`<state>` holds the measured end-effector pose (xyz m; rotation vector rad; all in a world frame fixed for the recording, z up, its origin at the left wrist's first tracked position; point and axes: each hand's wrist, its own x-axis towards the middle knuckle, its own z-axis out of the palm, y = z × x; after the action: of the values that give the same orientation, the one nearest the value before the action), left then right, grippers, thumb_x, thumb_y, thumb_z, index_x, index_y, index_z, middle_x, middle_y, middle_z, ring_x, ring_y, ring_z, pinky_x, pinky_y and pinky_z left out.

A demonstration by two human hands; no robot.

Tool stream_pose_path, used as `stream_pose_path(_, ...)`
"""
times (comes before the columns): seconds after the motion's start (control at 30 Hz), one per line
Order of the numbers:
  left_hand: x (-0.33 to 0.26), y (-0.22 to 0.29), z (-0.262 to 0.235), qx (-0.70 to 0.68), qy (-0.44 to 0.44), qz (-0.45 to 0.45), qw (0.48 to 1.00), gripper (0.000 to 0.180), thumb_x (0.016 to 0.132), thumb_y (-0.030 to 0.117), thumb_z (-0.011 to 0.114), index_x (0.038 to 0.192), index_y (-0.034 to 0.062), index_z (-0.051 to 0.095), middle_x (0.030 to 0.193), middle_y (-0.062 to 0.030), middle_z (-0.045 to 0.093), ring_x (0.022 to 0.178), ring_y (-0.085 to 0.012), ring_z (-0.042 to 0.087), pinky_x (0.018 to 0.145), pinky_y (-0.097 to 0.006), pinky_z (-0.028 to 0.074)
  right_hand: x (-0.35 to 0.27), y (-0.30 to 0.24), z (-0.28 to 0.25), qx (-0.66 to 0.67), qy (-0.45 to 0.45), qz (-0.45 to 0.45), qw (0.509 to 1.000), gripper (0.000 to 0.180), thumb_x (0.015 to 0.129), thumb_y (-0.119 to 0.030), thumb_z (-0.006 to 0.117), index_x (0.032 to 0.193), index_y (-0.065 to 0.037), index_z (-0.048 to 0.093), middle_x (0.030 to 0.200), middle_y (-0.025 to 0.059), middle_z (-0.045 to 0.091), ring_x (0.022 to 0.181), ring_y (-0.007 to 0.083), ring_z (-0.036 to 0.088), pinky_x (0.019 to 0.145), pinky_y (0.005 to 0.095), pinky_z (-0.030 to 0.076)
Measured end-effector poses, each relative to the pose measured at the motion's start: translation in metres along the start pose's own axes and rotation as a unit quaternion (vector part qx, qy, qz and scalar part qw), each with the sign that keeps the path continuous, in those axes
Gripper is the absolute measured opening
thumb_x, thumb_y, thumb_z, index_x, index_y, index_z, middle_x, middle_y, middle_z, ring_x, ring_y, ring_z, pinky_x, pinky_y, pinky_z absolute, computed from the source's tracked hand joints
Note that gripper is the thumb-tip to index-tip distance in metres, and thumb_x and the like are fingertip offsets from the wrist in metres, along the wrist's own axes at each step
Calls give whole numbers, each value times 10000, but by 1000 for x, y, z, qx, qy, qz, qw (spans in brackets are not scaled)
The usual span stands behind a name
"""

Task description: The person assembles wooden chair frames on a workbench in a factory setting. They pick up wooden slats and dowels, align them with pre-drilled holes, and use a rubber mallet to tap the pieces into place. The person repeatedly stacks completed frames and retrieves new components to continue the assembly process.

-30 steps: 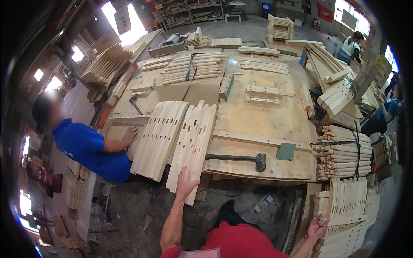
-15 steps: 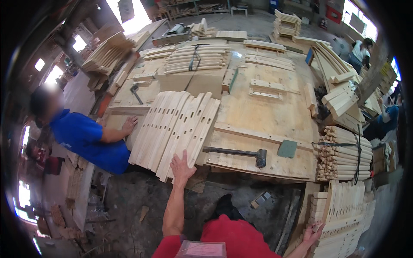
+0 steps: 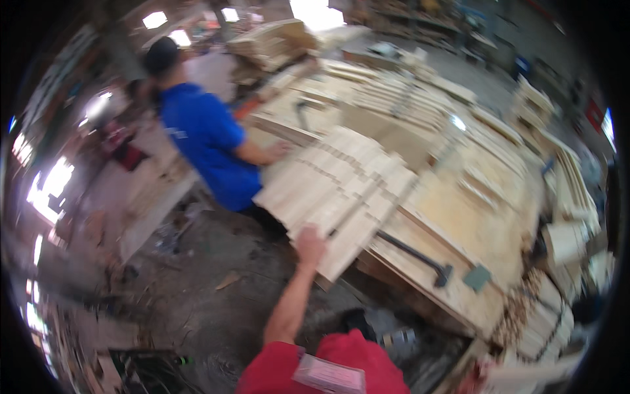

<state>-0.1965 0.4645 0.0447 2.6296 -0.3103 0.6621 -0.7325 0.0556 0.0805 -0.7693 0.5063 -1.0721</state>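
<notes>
My left hand (image 3: pixel 310 246) lies against the near end of a row of pale wooden slats (image 3: pixel 348 187) with slots cut in them. Motion blurs its fingers, so their grip is unclear. Low on the right, a reddish smear that seems to be my right hand (image 3: pixel 470 375) is beside the end of a pale wooden piece (image 3: pixel 538 374); whether it holds the piece cannot be made out. A black mallet (image 3: pixel 420 259) rests on the bench right of the slats, beside a green block (image 3: pixel 477 278).
A person in a blue shirt (image 3: pixel 203 141) stands at the left, one hand near the slats' far side. The plywood workbench (image 3: pixel 502 230) carries more strips and a strapped slat bundle (image 3: pixel 400 102). Bundled turned sticks (image 3: pixel 545 315) stand at the right. Scraps litter the floor.
The view has swung left and blurred, so the bench sits further right. My left hand stays at the slats' near end. My right hand has become a smear at the lower edge.
</notes>
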Motion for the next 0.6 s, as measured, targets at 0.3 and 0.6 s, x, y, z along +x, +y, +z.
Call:
stream_pose_path(0.3, -34, -13, 0, -499, 4, -626, 599, 543, 948, 340, 736, 1279, -38, 530, 1225, -217, 584, 1258, -345, 537, 1100, -513, 416, -8, -32, 92, -90, -118, 5, 989, 816, 713, -198, 941, 1352, -116, 441, 964, 21, 525, 913, 183, 557, 904, 361, 484)
stream_pose_path(0.6, -52, -12, -20, -584, -73, -542, 600, 792, 963, 277, 728, 1566, 105, 245, 1169, -128, 578, 1012, -283, 641, 802, -468, 562, -20, -21, 116, -91, -63, 11, 994, 851, 650, -365, 988, 1270, -117, 460, 920, 10, 548, 855, 176, 580, 836, 367, 484)
